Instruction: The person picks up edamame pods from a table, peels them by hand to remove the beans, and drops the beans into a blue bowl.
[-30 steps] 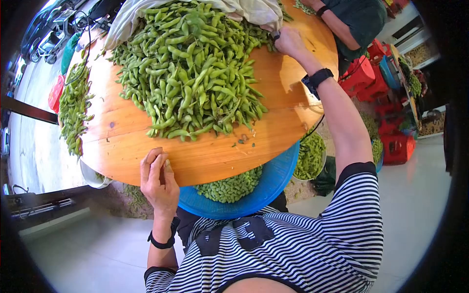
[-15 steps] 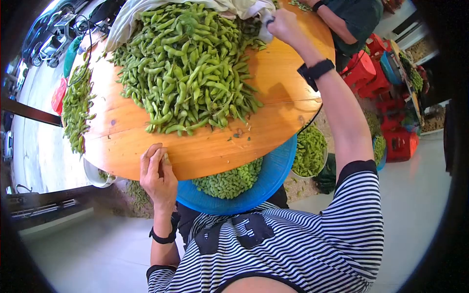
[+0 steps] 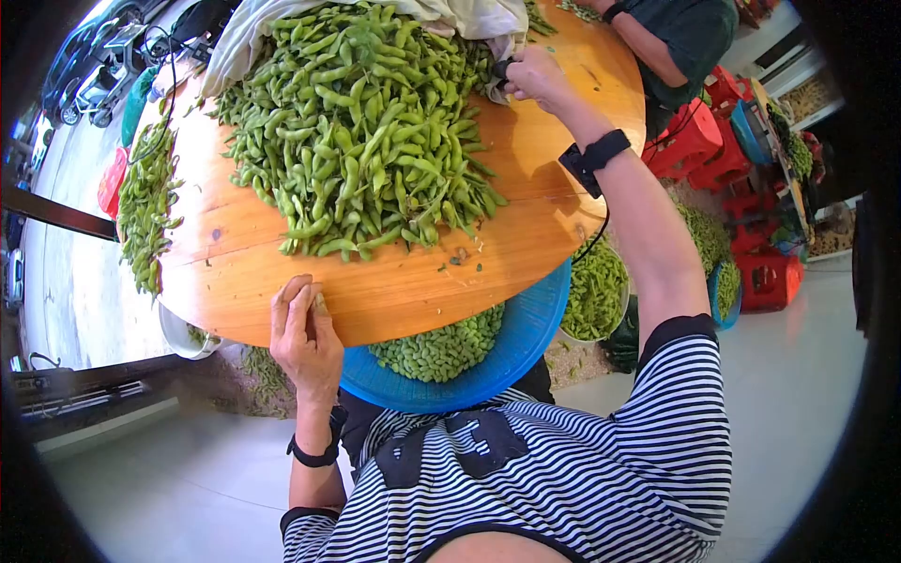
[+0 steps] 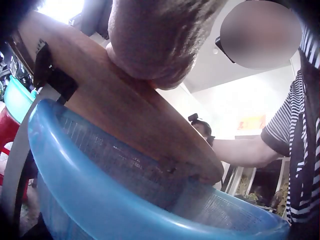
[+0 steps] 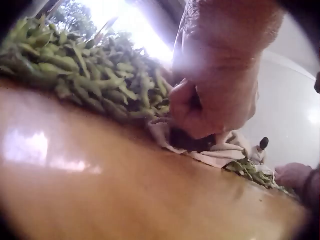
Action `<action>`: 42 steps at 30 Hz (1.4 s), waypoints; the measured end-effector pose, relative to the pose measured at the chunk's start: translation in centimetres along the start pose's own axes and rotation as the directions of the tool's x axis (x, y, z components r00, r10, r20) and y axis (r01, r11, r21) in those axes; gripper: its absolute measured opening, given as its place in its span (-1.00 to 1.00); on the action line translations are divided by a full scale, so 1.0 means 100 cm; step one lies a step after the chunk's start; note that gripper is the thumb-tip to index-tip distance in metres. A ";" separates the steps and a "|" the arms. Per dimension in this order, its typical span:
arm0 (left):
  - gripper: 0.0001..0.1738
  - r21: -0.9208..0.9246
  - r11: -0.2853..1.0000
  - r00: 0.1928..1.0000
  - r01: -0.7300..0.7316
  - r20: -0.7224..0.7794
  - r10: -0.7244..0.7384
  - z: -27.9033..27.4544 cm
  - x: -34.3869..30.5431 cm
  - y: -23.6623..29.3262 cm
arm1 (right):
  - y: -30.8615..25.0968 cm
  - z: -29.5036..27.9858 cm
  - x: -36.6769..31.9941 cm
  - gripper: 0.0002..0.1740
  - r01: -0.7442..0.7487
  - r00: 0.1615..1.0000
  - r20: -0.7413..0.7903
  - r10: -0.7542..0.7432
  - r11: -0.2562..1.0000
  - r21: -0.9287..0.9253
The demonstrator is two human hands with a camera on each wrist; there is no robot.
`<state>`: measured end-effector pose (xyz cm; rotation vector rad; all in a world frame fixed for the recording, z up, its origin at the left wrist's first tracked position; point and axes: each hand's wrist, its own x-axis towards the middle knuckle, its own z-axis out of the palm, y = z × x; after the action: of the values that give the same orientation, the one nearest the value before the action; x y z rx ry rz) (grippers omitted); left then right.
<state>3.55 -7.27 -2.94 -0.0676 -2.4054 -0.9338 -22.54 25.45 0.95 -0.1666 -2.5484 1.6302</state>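
A large heap of green soybean pods [image 3: 361,131] lies on the round wooden table [image 3: 235,291]. Pale cloth [image 3: 246,42] drapes around the heap's far side. At the cloth's right end, my right hand [image 3: 540,77] grips its gathered edge with curled fingers; something dark shows at the fingertips. In the right wrist view, the fist [image 5: 215,95] is low over the tabletop, with cloth folds [image 5: 220,155] under it. My left hand [image 3: 308,328] rests on the table's near edge, fingers loosely bent, holding nothing. Below that edge sits a blue basin [image 3: 526,338] containing shelled beans [image 3: 441,347].
More pods [image 3: 150,206] lie along the table's left side. A white bucket of pods [image 3: 596,296] stands right of the basin. Another person's arm [image 3: 648,42] reaches onto the table at the far right. Red stools [image 3: 694,141] stand behind.
My right hand has moved slightly left with the cloth's end, after pulling it upward and away. My left hand stays at the table edge.
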 end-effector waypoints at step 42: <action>-0.61 -0.565 0.767 0.843 0.304 0.535 0.060 0.008 0.008 0.065 | -0.064 0.015 -0.263 -0.71 0.738 0.657 0.471 -0.589 0.629 -0.242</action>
<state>4.07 -1.92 0.97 -0.4762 -2.4491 -1.9961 2.98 17.39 5.25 1.0374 -2.6369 0.8517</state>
